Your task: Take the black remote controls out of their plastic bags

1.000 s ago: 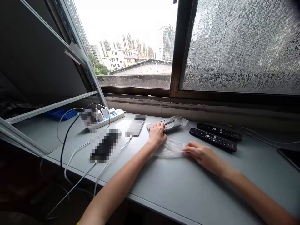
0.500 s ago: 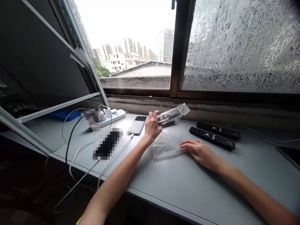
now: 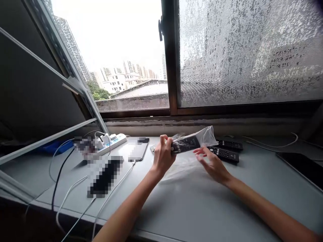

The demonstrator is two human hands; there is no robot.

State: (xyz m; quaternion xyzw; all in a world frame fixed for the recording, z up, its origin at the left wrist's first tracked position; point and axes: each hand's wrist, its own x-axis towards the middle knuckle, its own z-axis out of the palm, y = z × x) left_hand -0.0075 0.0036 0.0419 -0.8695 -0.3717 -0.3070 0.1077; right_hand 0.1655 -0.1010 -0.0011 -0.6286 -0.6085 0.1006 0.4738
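My left hand [image 3: 163,155] grips one end of a black remote in a clear plastic bag [image 3: 188,144], held raised above the grey desk. The bag's loose end [image 3: 207,135] sticks out to the right. Just below that end is my right hand [image 3: 213,164], its fingers apart and close to the bag's lower edge; whether they touch it is unclear. Another clear plastic bag [image 3: 176,169] lies flat on the desk beneath both hands. Behind my right hand lie two black remotes, the nearer one [image 3: 227,155] and the farther one [image 3: 230,145].
On the left of the desk [image 3: 191,208] are a white power strip [image 3: 114,143], a phone [image 3: 141,149], a blurred dark object [image 3: 106,178] and several cables. A dark flat device [image 3: 300,168] lies at the right. A window is behind the desk.
The view has shifted to the right. The bagged remote is now tilted more toward me, and my right hand has risen off the flat bag to beside it, fingers spreading.
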